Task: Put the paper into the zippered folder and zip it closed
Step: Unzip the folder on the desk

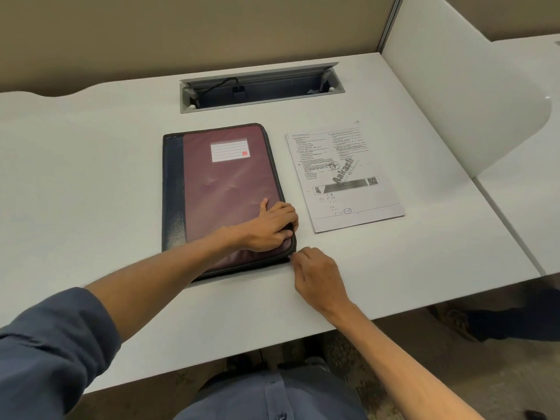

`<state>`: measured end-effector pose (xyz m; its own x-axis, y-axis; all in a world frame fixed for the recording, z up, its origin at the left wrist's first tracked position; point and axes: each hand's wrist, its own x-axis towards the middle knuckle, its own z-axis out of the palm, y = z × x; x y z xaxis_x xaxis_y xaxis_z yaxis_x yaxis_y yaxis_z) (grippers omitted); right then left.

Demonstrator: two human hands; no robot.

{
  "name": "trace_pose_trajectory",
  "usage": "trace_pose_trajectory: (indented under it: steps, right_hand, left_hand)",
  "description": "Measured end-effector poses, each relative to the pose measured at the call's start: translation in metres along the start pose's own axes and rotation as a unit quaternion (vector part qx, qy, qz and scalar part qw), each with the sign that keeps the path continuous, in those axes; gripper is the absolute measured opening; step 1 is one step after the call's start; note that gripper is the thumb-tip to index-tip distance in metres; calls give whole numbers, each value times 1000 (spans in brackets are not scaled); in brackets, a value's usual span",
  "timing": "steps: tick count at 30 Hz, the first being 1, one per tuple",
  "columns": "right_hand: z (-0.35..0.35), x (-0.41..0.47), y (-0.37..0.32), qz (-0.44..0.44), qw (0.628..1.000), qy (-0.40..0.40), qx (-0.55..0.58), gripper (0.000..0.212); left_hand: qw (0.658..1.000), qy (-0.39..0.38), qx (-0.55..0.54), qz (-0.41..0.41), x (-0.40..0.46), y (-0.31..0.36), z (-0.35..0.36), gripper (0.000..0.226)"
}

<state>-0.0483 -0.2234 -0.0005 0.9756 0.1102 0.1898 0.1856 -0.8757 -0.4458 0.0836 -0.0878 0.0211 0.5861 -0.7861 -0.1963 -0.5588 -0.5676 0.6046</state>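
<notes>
Left hand (270, 227) presses flat on the folder (224, 195); right hand (315, 269) pinches its corner zipper, paper (342, 177) beside.

Desk (91, 177): white, fills the scene
Cable tray (262, 87): grey, far centre
Partition (454, 86): white, right
Wall (181, 31): beige, far

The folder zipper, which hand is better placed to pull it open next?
Probably the right hand: its fingertips sit at the folder's near right corner, where the zipper runs. The left hand lies flat on the cover, steadying it.
</notes>
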Motion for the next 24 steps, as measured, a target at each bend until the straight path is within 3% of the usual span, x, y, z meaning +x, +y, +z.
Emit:
trace_pose_trajectory:
  steps: [2,8,17,24]
  right_hand:
    - [5,-7,-5,-40,999,-19,11,8]
    - [13,-7,-15,-40,998,-1,41,8]
    - [36,-1,-61,-63,996,-40,40,12]
    - [55,6,-117,-102,986,-130,20,8]
  left_hand:
    - [1000,1,-5,-1,1,2,-2,10]
    - [1000,3,-15,-1,2,8,-7,10]
    - [1000,10,-16,-9,6,10,-6,10]
    - [1000,11,-14,-20,6,11,-4,12]
